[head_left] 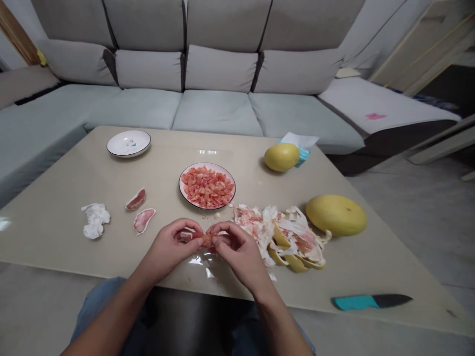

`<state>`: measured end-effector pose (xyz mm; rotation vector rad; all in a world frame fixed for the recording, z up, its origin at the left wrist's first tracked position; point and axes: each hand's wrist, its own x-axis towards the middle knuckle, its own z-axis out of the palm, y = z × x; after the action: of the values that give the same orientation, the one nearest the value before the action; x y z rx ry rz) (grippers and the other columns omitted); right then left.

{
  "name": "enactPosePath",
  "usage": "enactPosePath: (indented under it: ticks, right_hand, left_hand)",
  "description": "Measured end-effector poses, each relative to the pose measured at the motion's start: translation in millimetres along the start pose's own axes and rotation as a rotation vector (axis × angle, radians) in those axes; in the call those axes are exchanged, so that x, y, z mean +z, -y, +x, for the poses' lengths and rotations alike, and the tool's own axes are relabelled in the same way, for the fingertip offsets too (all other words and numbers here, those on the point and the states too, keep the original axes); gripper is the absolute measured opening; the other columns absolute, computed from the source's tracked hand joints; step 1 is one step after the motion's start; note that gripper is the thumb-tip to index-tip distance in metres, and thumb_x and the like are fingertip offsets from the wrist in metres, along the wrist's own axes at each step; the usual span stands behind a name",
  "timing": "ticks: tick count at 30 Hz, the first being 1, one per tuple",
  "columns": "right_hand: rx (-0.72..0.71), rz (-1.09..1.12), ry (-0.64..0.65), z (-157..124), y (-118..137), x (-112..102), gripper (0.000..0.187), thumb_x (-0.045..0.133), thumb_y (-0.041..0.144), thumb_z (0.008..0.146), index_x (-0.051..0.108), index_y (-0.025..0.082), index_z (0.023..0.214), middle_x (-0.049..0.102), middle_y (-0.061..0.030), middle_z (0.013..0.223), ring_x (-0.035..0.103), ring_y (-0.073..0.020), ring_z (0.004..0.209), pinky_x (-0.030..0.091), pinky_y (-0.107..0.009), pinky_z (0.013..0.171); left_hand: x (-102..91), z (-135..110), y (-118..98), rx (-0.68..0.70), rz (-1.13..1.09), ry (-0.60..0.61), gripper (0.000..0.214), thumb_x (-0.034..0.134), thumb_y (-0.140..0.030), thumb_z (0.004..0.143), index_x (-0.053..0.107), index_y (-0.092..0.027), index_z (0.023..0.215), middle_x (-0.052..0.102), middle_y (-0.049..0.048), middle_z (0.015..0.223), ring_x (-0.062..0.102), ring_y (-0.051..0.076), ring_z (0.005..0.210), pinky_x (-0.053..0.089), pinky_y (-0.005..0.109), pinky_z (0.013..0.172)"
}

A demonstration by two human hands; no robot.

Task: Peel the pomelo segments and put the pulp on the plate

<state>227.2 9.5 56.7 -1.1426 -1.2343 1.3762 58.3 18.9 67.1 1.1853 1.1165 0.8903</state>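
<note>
Between the fingertips of both hands is a pinkish-orange pomelo segment, partly covered by the fingers. My left hand pinches its left end, and my right hand pinches the right end. Just beyond them stands a dark-rimmed white plate heaped with pomelo pulp pieces. Two pomelo segments in their membrane lie left of my left hand, one farther segment and one nearer segment. A pile of peel and membranes lies right beside my right hand.
A whole pomelo sits right of the peel; another pomelo is farther back against a tissue pack. A knife with a teal handle lies near the front right edge. Crumpled tissue and a white plate are on the left.
</note>
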Motion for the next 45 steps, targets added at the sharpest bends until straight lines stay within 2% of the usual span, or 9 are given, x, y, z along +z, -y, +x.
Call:
enactPosePath:
  ticks: [6,10,19,23,27,33,36,39,45]
  right_hand:
    - [0.071,-0.039,0.008,0.7,-0.1,1.5,0.024,0.072,0.033,0.074,0.064,0.02,0.093,0.069,-0.0018,0.081,0.066,-0.0151,0.068,0.05,-0.023,0.056]
    - [0.082,-0.029,-0.021,1.1,-0.9,0.4,0.024,0.073,0.037,0.075,0.068,0.018,0.089,0.069,-0.0021,0.078,0.065,-0.014,0.068,0.05,-0.022,0.059]
    - [0.192,0.295,-0.012,3.1,0.5,-2.9,0.026,0.081,0.037,0.068,0.072,0.018,0.085,0.073,-0.003,0.079,0.068,-0.0155,0.073,0.056,-0.027,0.073]
    - [0.246,0.432,-0.032,4.6,0.0,-6.4,0.027,0.082,0.034,0.068,0.073,0.017,0.087,0.073,-0.0039,0.082,0.068,-0.0145,0.074,0.056,-0.025,0.07]
    - [0.307,0.504,0.03,4.6,0.5,-7.9,0.029,0.082,0.034,0.068,0.073,0.016,0.089,0.073,-0.0038,0.081,0.068,-0.0133,0.069,0.056,-0.022,0.063]
    - [0.281,0.441,0.077,5.4,-2.3,-5.6,0.029,0.078,0.043,0.072,0.074,0.014,0.076,0.07,-0.0025,0.074,0.063,-0.0084,0.061,0.052,-0.016,0.057]
    - [0.27,0.407,0.061,5.8,-5.3,-2.8,0.033,0.076,0.047,0.072,0.073,0.014,0.073,0.067,-0.002,0.068,0.06,-0.0083,0.058,0.051,-0.017,0.055]
    - [0.261,0.395,0.029,5.4,-7.6,1.1,0.034,0.076,0.048,0.072,0.071,0.014,0.072,0.066,-0.0017,0.068,0.059,-0.0086,0.059,0.051,-0.017,0.056]
    - [0.249,0.295,0.026,3.7,-5.7,1.4,0.034,0.075,0.048,0.073,0.071,0.016,0.082,0.068,-0.0032,0.077,0.063,-0.013,0.069,0.054,-0.024,0.065]
  left_hand:
    - [1.5,1.9,6.8,0.048,-0.029,-0.017,0.017,0.071,-0.022,0.075,0.061,-0.018,0.088,0.063,0.0005,0.089,0.062,0.014,0.08,0.05,0.025,0.074]
    - [1.7,0.8,7.0,0.052,-0.05,-0.02,0.015,0.071,-0.021,0.076,0.06,-0.018,0.086,0.062,0.0003,0.089,0.061,0.013,0.081,0.051,0.025,0.075]
    - [-4.2,-0.9,-1.0,-0.045,-0.342,0.071,0.017,0.074,-0.02,0.076,0.06,-0.018,0.087,0.062,-0.0003,0.09,0.061,0.011,0.083,0.053,0.028,0.083]
    - [-7.4,-2.4,-3.0,-0.074,-0.432,0.052,0.018,0.072,-0.02,0.079,0.061,-0.019,0.093,0.061,-0.0001,0.088,0.06,0.01,0.082,0.055,0.029,0.083]
    - [-9.3,-3.5,-2.0,-0.089,-0.452,0.074,0.024,0.07,-0.022,0.081,0.062,-0.021,0.104,0.061,0.0001,0.087,0.062,0.011,0.082,0.054,0.03,0.085]
    - [-6.6,-2.5,0.5,-0.037,-0.261,0.099,0.027,0.073,-0.024,0.076,0.063,-0.021,0.101,0.059,-0.002,0.082,0.06,0.011,0.075,0.052,0.026,0.076]
    - [-1.0,-2.7,0.7,0.014,-0.016,0.033,0.029,0.075,-0.024,0.072,0.065,-0.022,0.1,0.06,-0.0023,0.077,0.057,0.011,0.068,0.049,0.022,0.065]
    - [4.7,-2.6,1.1,0.129,0.184,-0.064,0.026,0.076,-0.021,0.069,0.068,-0.021,0.093,0.06,0.0011,0.089,0.057,0.011,0.069,0.049,0.022,0.063]
    - [5.2,-2.7,3.3,0.288,0.272,-0.149,0.015,0.068,-0.017,0.074,0.069,-0.021,0.089,0.063,0.0043,0.095,0.063,0.015,0.077,0.052,0.025,0.066]
